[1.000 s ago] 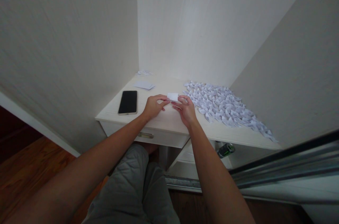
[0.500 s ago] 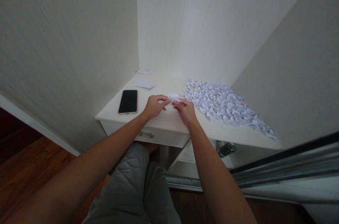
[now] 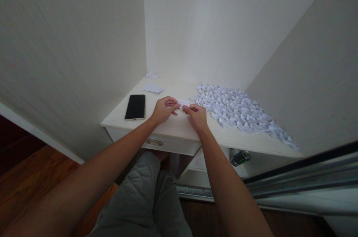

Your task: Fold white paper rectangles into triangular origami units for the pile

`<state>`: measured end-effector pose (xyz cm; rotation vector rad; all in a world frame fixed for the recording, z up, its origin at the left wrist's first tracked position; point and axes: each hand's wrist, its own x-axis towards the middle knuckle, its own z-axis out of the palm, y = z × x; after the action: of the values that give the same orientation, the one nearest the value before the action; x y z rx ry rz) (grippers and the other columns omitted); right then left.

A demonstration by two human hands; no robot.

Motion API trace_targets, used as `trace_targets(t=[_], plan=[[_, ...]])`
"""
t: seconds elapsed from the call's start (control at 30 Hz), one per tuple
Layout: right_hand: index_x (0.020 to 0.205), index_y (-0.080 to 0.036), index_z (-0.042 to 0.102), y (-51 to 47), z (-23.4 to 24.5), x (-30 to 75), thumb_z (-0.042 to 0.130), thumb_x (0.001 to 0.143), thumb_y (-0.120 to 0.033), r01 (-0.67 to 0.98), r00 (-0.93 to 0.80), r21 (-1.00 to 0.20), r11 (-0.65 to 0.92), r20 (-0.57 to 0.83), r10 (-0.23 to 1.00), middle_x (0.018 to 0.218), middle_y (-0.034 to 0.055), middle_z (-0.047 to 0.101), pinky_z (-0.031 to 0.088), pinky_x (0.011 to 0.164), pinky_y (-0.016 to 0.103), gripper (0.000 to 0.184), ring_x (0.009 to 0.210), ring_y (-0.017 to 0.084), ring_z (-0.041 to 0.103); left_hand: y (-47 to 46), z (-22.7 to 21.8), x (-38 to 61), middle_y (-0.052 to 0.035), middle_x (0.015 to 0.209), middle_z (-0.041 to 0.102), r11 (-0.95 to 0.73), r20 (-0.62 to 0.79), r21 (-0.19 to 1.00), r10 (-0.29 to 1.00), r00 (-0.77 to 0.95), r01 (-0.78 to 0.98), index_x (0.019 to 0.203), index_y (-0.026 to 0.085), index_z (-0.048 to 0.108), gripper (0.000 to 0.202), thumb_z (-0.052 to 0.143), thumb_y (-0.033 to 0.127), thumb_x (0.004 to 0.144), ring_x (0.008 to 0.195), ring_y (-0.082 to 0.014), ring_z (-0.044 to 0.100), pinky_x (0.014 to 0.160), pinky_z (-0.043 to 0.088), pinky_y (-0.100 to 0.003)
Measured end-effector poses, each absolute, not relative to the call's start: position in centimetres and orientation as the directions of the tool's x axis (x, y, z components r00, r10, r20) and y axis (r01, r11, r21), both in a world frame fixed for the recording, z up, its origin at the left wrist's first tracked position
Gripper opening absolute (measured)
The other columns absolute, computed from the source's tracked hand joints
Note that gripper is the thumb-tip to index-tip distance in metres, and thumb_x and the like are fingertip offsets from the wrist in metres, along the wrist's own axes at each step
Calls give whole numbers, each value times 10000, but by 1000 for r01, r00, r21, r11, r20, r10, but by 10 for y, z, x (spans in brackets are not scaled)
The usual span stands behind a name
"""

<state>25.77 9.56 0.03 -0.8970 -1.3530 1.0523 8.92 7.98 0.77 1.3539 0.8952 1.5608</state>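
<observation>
Between my two hands, just above the white desktop, is a small piece of white paper (image 3: 183, 102) that looks like a narrow folded strip. My left hand (image 3: 165, 111) pinches its left end between thumb and fingers. The right end is pinched by my right hand (image 3: 196, 115). The fingertips cover part of the paper's lower edge. Close to the right hand spreads a large heap of folded white paper pieces (image 3: 237, 112). Some flat white paper slips (image 3: 152, 88) lie stacked beyond my left hand.
A dark-screened phone (image 3: 135, 107) lies left of my left hand on the white desk (image 3: 167, 130). Small paper bits (image 3: 152, 75) sit in the back left corner. Below the desktop are a drawer handle (image 3: 154, 142) and a dark can (image 3: 240, 158) on a shelf. Walls enclose the desk.
The paper between my hands showed as a taller rectangle before and now appears as a narrower strip. Both hands stay in nearly the same place, with the fingers slightly shifted.
</observation>
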Motion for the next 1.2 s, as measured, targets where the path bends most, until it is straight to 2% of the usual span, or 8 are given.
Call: trace_targets(t=[0.17, 0.23, 0.47, 0.7, 1.2], plan=[[688, -230, 599, 94, 2, 255, 872, 636, -480, -94, -41, -946, 312, 316, 948, 662, 3, 712, 523, 687, 323, 373, 663, 186, 678, 81, 8, 88, -26, 790, 702, -356, 359, 915, 933, -20, -187, 1104, 146, 654, 545, 883, 367, 661, 732, -187, 715, 522, 630, -281], [719, -236, 573, 94, 2, 255, 881, 629, -468, -115, -37, -941, 320, 326, 945, 643, -9, 704, 518, 670, 313, 396, 646, 181, 678, 81, 8, 88, -37, 804, 700, -362, 368, 914, 930, -4, -185, 1147, 133, 670, 566, 875, 372, 676, 752, -194, 721, 534, 637, -287], [822, -247, 540, 93, 3, 256, 876, 650, -447, -130, -30, -931, 341, 348, 937, 621, -30, 704, 505, 635, 296, 427, 608, 173, 677, 81, 7, 88, -47, 819, 687, -355, 360, 916, 933, -10, -184, 1032, 114, 717, 491, 888, 387, 661, 750, -209, 739, 542, 644, -298], [969, -228, 637, 89, 8, 256, 849, 668, -477, -70, -50, -942, 327, 331, 942, 660, -9, 723, 529, 662, 322, 444, 663, 196, 703, 80, 8, 87, -65, 813, 721, -329, 333, 925, 943, -8, -193, 994, 110, 709, 514, 902, 433, 643, 716, -215, 745, 551, 640, -309], [827, -210, 744, 92, 6, 256, 838, 698, -467, -62, -53, -933, 355, 358, 932, 749, 26, 742, 535, 655, 326, 303, 646, 184, 687, 79, 9, 89, -57, 756, 731, -325, 333, 924, 943, 7, -201, 962, 110, 708, 511, 900, 455, 638, 688, -199, 733, 544, 630, -292]])
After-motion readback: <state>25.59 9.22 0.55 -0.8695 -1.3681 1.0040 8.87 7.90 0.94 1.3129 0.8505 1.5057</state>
